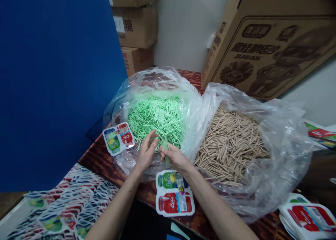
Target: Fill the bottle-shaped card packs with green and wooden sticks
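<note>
My right hand (173, 156) is closed around a small bundle of light green sticks (166, 152) at the front of a clear plastic bag. Close beside it, my left hand (148, 149) has its fingers apart, and I see nothing in it. Behind both hands lies a heap of green sticks (157, 115) in the open bag. A Sprite and Cola package (175, 193) rests on the table just below my right hand. Another such package (118, 138) lies on the bag's left edge, with pale sticks showing in its Sprite half.
A second clear bag (286, 156) of brown sticks (231, 145) stands to the right. More packages (309, 219) are stacked at the table's right corner. A blue panel (57, 75) borders the left; many packages (68, 205) fill a bin below. Cardboard boxes (273, 40) stand behind.
</note>
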{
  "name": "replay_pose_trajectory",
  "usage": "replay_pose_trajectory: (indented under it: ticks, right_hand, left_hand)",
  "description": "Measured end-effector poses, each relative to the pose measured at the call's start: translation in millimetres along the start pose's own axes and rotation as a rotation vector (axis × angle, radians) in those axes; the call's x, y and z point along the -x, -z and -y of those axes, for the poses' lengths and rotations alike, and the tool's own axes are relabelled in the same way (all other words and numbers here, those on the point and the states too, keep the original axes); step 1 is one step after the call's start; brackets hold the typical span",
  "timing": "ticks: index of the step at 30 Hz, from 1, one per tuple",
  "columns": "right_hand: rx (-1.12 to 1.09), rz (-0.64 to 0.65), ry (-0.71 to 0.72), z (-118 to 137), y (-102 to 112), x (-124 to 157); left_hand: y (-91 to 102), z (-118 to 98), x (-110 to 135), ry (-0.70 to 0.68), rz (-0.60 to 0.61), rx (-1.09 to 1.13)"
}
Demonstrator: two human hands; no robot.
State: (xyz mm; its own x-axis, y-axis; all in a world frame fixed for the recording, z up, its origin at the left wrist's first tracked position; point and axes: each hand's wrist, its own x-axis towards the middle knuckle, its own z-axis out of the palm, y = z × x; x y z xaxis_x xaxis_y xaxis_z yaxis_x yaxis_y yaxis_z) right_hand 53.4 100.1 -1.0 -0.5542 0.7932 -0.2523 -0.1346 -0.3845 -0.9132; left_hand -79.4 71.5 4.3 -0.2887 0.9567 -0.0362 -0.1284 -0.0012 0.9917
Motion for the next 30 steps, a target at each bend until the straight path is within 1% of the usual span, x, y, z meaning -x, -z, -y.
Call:
replay_pose_trajectory:
  ticks: [2,3,5,7,10,14,19,22,24,26,28,30]
  right_hand:
    - [0.141,-0.109,0.172,-2,3,5]
    - [0.229,-0.155,0.220,-5,4,7]
    - [0.393,-0.215,0.237,-13,6,12]
    - [0.492,-0.244,0.228,-22,6,16]
    - [0.526,-0.254,0.270,-31,5,19]
    - [0.545,-0.229,0.294,-36,7,22]
    - [0.482,-0.206,0.304,-36,6,28]
    - [0.442,-0.247,0.306,-29,7,30]
    - [0.483,-0.275,0.271,-23,8,25]
    - [0.672,-0.278,0.226,-17,9,15]
    - [0.998,-0.256,0.185,-13,5,2]
    - [1.312,-0.220,0.122,-11,-2,-10]
  left_hand:
    - [13.6,4,5,0.004,-0.112,-0.027]
    - [19.7,6,8,0.015,-0.140,-0.053]
    - [28.7,11,16,0.035,-0.147,-0.103]
    - [32.7,16,26,0.048,-0.117,-0.132]
    - [32.7,19,36,0.066,-0.083,-0.138]
    - [31.5,21,41,0.044,-0.076,-0.185]
    - [33.7,18,44,-0.072,-0.082,-0.353]
    - [32.5,16,51,-0.215,-0.039,-0.529]
    - [27.4,16,59,-0.325,0.024,-0.659]
    - [18.0,19,68,-0.412,0.122,-0.768]
    - [6.2,25,77,-0.457,0.239,-0.841]
    - [-4.2,34,84,-0.457,0.311,-0.890]
